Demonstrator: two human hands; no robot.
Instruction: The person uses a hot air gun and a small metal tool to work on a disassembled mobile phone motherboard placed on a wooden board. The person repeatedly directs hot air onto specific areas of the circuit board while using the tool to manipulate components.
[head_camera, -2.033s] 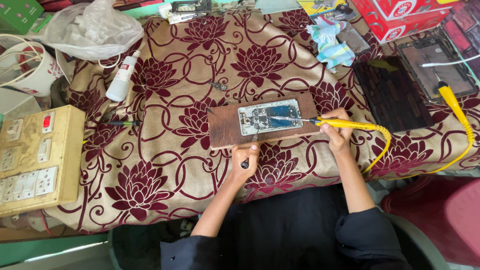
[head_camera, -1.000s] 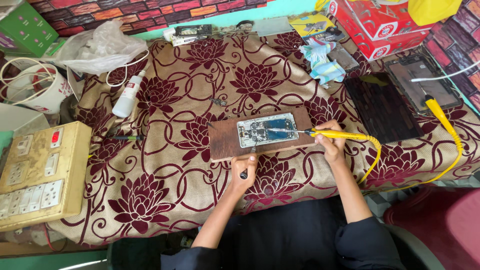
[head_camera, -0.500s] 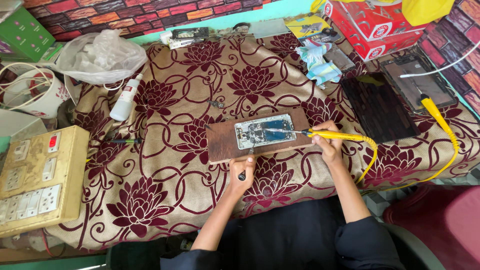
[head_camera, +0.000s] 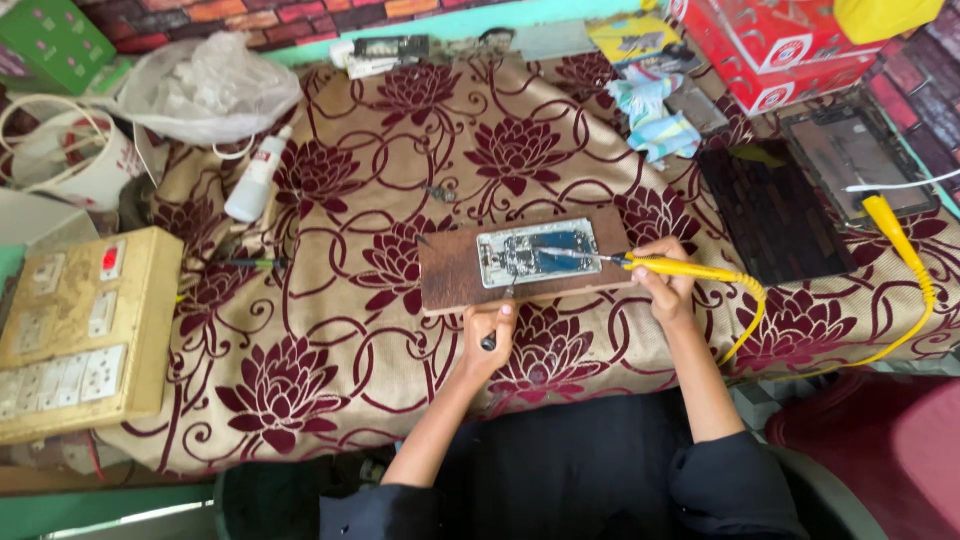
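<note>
Right hand (head_camera: 662, 283) gripping yellow soldering iron (head_camera: 680, 268) over opened phone (head_camera: 537, 252), left hand (head_camera: 489, 330) closed on perhaps tweezers (head_camera: 490, 338), white bottle (head_camera: 256, 177) well apart.

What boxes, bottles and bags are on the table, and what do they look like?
Red cardboard box: far right corner, red with white patches.
Green box: far left corner, flat, green.
White bottle: lying left of centre, white with a label.
Plastic bag: far left, crumpled, clear-white.
</note>
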